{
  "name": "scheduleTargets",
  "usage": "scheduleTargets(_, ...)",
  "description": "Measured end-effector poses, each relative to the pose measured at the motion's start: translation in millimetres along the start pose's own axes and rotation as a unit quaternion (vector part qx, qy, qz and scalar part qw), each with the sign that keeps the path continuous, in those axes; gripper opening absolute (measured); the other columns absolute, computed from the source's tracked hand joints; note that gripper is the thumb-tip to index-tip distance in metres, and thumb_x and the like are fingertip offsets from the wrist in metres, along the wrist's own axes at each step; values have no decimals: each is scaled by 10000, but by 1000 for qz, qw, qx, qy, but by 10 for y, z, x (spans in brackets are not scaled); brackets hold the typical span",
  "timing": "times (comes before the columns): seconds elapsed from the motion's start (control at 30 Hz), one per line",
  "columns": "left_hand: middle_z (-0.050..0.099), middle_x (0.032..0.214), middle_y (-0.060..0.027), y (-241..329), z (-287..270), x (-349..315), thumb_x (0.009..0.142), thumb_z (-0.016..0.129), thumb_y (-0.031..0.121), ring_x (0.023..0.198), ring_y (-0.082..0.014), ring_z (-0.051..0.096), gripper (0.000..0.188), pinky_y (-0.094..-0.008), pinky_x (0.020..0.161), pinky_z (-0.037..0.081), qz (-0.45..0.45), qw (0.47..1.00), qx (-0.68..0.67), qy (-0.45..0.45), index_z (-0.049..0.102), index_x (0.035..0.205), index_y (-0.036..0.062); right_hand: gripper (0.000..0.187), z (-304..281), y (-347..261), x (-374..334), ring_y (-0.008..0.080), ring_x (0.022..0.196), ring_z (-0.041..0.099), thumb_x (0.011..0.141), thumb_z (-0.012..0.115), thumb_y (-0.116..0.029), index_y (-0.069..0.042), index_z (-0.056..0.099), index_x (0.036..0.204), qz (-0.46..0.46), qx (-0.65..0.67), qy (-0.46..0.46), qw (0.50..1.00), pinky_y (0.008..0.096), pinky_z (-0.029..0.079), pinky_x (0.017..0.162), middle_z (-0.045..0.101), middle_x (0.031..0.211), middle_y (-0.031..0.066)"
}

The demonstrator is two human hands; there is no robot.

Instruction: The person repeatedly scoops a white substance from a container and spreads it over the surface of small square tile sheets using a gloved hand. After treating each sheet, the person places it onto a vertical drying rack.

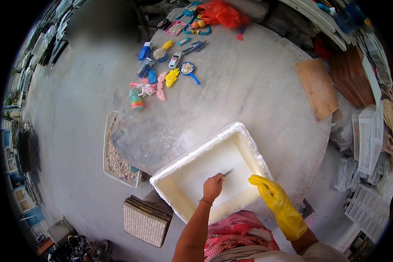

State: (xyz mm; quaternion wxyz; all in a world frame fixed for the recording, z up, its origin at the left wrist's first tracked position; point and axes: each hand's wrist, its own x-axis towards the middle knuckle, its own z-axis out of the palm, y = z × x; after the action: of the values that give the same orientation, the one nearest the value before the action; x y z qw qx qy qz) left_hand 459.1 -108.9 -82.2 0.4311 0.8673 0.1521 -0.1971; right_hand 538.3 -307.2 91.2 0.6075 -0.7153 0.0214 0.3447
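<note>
Clock directions here run from the middle of the box, with twelve pointing straight away from you. Nearest you, your lap wears a pink checked cloth (239, 230), at about five. Your left hand (213, 185) is bare, with a band (206, 202) round the wrist. Its fingers are clamped on a thin grey tool (228, 172), which points up toward two, over the floor of the white foam box (194, 156). Your right hand (276, 201) wears a long yellow glove, its fingers laid together at the box's corner at about four; you can't tell from here whether they grip the rim. Your two hands are well apart.

At eight, just beside the box, there's a stack of tiles (145, 220). Past nine sits a white tub (105, 150) filled with pale chips (120, 162).

Farther off across the grey table (253, 83), at eleven, your toys lie in a loose group: a green figure (134, 96) on the near side, then a pink bow (161, 86), a yellow fish (172, 77), a blue pan (187, 68) holding chips, a white car (175, 60) and a blue truck (144, 51).

Toward two, a brown board (316, 89) lies at the table's edge; near three, beyond the table, stand white crates (368, 135). Farthest, at twelve, is a crumpled red bag (222, 14).
</note>
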Motion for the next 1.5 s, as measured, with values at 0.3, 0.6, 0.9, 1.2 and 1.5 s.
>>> scheduleTargets(0.3, 610, 715, -179, 48, -104, 278, 854, 508, 193, 687, -374, 588, 142, -454, 587, 460, -116, 984, 44, 131, 580, 856, 70, 302, 58, -206, 60, 182, 1100, 517, 908, 451, -85, 35, 521, 1176, -2, -22, -13, 1000, 273, 349, 965, 573, 1165, 134)
scheduleTargets(0.6, 620, 739, -170, 238, -62, 458, 855, 508, 202, 700, -361, 599, 141, -449, 598, 476, -156, 977, 76, 124, 577, 877, 80, 299, -38, 18, 31, 183, 1099, 517, 909, 461, -93, 26, 525, 1175, 0, -22, 1, 1000, 272, 355, 960, 573, 1167, 129)
scheduleTargets(0.9, 603, 692, -164, 85, -151, 466, 852, 515, 200, 671, -368, 579, 144, -442, 567, 446, -98, 990, 17, 102, 584, 830, 76, 298, -78, -131, 43, 180, 1098, 518, 906, 456, -81, 31, 523, 1175, -6, -2, -8, 1000, 272, 359, 956, 574, 1165, 131)
scheduleTargets(1.2, 597, 689, -161, 31, -243, 265, 850, 521, 191, 654, -365, 575, 130, -442, 562, 441, -51, 995, -28, 82, 580, 834, 77, 316, -2, 136, 80, 182, 1112, 514, 883, 497, -51, 22, 511, 1191, -24, -18, 31, 999, 275, 363, 959, 563, 1182, 130)
scheduleTargets(1.5, 622, 720, -142, 20, 238, -9, 846, 502, 215, 675, -342, 608, 140, -452, 573, 478, -29, 994, 99, -33, 571, 858, 94, 337, 16, -15, 79, 177, 1101, 519, 878, 514, -55, 20, 498, 1207, -9, -37, 12, 999, 276, 362, 958, 565, 1179, 127)
